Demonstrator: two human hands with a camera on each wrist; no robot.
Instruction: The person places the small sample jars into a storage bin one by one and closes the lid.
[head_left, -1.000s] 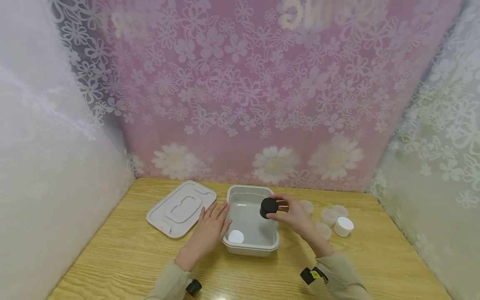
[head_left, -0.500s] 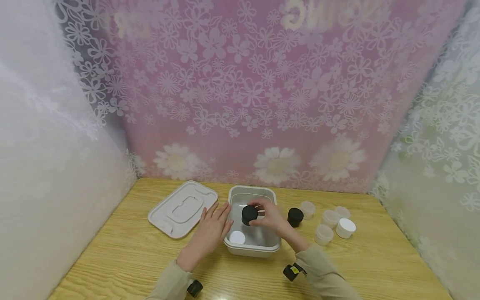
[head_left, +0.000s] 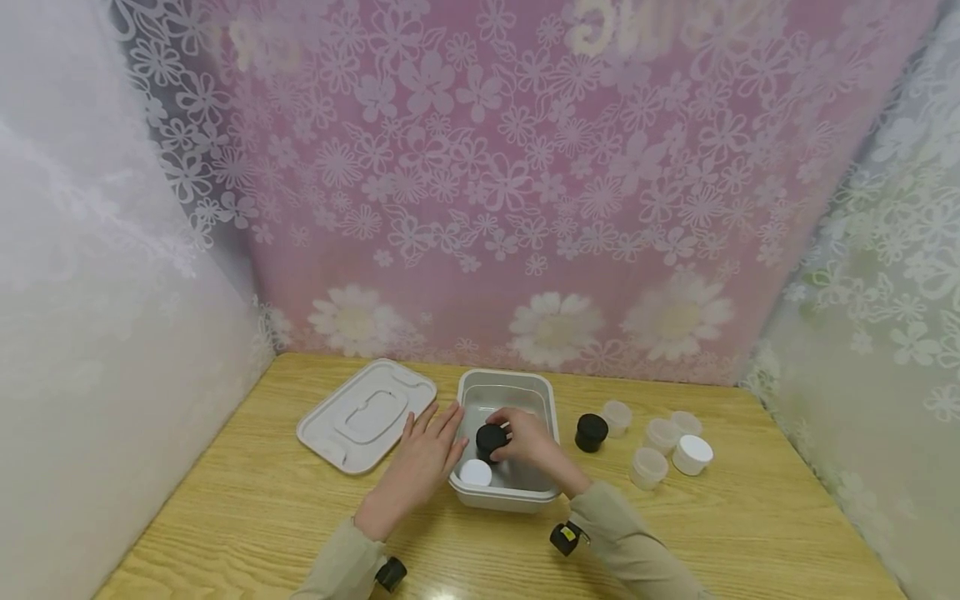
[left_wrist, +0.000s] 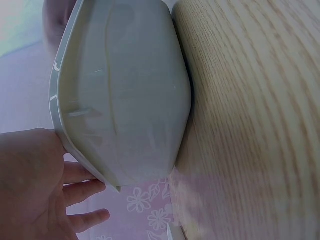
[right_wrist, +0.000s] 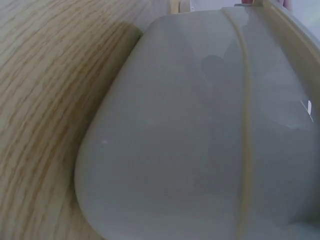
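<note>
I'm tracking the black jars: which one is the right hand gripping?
The right hand grips the black jar inside the tub; the other black jar stands on the table.

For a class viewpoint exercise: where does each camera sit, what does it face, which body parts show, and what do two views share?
Head: on the head, facing forward and down at the table; left hand, right hand, sleeves show.
Left wrist: worn there, facing the tub from outside; left hand shows.
Right wrist: worn there, facing tub from outside; no clear hand.
Wrist views share: tub, table.
</note>
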